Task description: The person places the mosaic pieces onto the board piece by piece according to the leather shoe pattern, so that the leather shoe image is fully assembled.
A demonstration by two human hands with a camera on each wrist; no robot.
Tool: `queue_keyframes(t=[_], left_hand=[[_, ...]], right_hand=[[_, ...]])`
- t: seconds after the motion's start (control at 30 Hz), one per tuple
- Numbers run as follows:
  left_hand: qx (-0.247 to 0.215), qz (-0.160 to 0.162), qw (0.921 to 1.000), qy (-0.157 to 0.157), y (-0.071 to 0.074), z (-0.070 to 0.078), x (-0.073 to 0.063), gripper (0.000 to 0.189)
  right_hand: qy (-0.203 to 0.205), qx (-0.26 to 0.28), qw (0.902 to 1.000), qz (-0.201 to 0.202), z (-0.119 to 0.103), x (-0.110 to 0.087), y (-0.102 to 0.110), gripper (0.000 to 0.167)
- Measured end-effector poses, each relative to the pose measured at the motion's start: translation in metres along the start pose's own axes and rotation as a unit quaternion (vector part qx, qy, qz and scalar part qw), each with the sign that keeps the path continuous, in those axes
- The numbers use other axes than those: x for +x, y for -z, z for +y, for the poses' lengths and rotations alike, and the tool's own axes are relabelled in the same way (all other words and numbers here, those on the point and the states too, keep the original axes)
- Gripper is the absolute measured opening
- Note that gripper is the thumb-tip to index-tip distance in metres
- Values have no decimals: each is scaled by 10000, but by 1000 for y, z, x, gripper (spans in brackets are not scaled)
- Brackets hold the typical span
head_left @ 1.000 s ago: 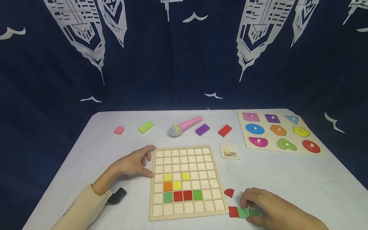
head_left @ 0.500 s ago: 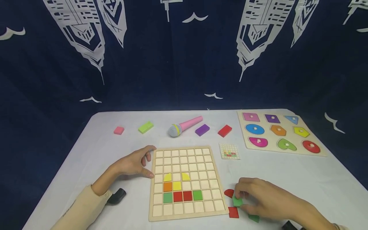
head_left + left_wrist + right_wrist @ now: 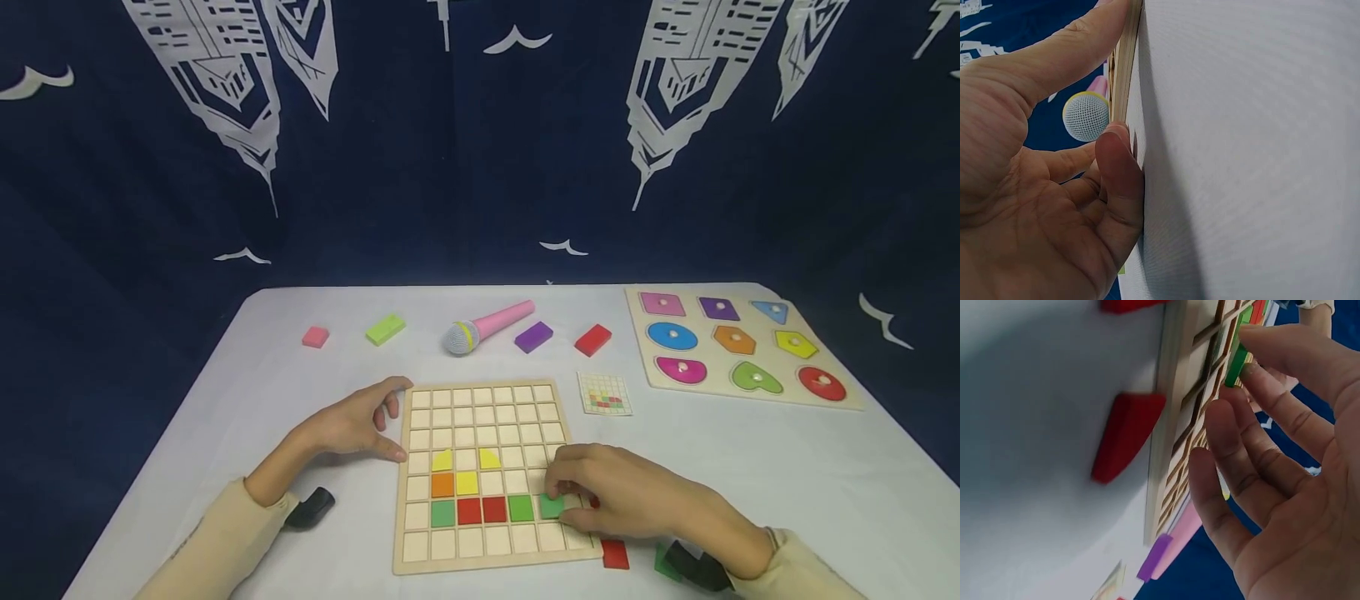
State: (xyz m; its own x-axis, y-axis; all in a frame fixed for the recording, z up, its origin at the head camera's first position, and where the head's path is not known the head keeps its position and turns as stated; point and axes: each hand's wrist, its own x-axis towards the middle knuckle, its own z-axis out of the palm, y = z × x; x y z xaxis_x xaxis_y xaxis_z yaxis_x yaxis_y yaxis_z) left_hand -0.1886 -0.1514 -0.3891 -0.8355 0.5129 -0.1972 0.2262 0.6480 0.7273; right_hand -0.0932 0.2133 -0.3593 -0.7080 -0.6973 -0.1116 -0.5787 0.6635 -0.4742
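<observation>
My left hand (image 3: pixel 348 421) rests at the left side of a wooden grid board (image 3: pixel 483 417), thumb and index fingertip touching its edge. Between thumb and fingertips, my right hand (image 3: pixel 622 492) pinches a green square tile (image 3: pixel 550 507) over a cell in the second row from the front. A green tile (image 3: pixel 521 508) lies just left of it, beside two red tiles (image 3: pixel 482 509) and another green one (image 3: pixel 442 513). Further back on the board are orange (image 3: pixel 442 485) and yellow (image 3: pixel 467 482) squares and two yellow rounded pieces (image 3: pixel 489 458).
Right of the board lie a red square (image 3: pixel 615 554), a red quarter-circle (image 3: pixel 1127 434) and a partly hidden green tile (image 3: pixel 663 560). Behind stand a pattern card (image 3: pixel 604 394), a pink toy microphone (image 3: pixel 487 327), several coloured blocks (image 3: pixel 534 337) and a shape puzzle (image 3: pixel 750 383).
My right hand has picked the green tile off the table and carried it left onto the board. The left hand has stayed at the board's edge.
</observation>
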Motion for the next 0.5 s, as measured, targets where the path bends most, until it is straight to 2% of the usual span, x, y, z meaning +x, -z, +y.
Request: queue_keyframes(t=[0.23, 0.5], left_hand=[[8, 5, 10000, -4, -1, 1, 1, 99], [-25, 0, 10000, 8, -2, 2, 1, 97]], right_hand=[[53, -37, 9999, -119, 1, 8, -5, 16], [-61, 353, 9992, -182, 1, 12, -5, 15]])
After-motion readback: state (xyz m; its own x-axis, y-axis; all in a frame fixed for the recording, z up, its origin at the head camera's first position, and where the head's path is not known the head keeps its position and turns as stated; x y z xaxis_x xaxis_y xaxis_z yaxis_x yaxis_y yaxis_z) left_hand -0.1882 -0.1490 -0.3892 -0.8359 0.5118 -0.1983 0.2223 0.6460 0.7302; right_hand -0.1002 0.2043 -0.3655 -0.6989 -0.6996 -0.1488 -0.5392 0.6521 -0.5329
